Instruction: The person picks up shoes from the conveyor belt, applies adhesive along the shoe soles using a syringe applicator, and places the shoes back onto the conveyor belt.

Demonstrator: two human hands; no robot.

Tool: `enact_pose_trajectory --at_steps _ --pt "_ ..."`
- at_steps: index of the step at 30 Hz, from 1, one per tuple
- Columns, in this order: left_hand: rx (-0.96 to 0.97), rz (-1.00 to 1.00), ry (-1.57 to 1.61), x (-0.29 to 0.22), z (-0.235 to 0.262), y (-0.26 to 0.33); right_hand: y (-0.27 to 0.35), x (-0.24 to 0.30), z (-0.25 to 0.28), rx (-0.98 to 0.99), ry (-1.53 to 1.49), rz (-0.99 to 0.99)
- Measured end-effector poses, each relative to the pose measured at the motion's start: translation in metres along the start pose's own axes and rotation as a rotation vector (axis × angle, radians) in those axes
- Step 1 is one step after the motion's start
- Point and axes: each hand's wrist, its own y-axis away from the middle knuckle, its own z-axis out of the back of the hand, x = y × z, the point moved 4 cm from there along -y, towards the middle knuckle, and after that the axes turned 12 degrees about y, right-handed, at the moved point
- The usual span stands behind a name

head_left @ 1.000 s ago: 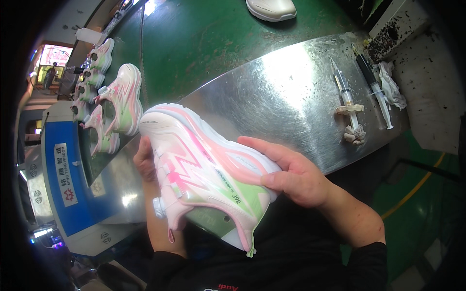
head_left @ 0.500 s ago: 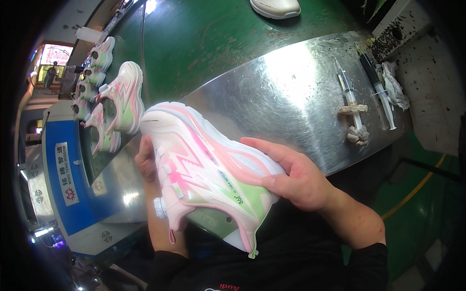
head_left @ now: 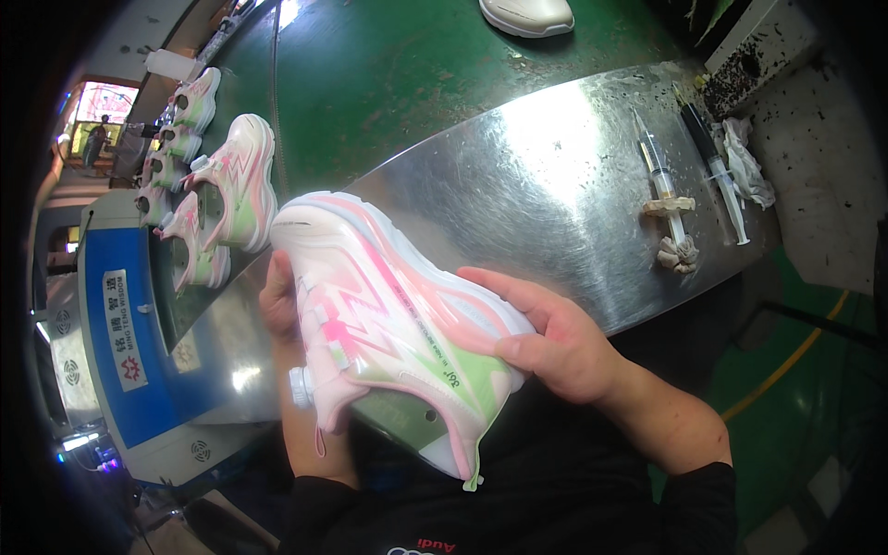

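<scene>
I hold a pink, white and green sneaker (head_left: 388, 324) on its side above the near edge of a steel work plate (head_left: 555, 176). My right hand (head_left: 546, 338) grips its heel end, fingers laid over the sole edge. My left hand (head_left: 277, 301) is mostly hidden behind the shoe and supports the toe end from underneath. A round dial closure shows on the shoe's upper, near my left wrist.
Several matching sneakers (head_left: 231, 190) line up on the green belt (head_left: 388, 74) at left. Two syringes (head_left: 661, 180) and rag scraps lie at the plate's right. A white shoe (head_left: 527, 14) sits at the top. A blue machine (head_left: 120, 342) stands at left.
The sneaker has shifted only slightly in my hands; both hands keep their grip.
</scene>
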Motion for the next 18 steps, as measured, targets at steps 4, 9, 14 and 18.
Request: enact_pose_trajectory --at_steps 4,9,14,18 --pt "-0.022 0.048 0.088 -0.002 -0.013 0.009 -0.003 0.001 -0.008 0.024 -0.020 0.021" --pt "0.076 0.045 0.038 0.000 -0.011 0.001 -0.001 0.000 -0.004 -0.003 0.089 0.030" --pt "-0.012 -0.005 -0.037 -0.010 -0.004 0.007 0.001 0.008 -0.009 -0.005 0.047 0.013" --pt "-0.003 0.016 -0.062 -0.006 0.006 -0.001 0.005 0.009 -0.001 -0.056 0.104 -0.019"
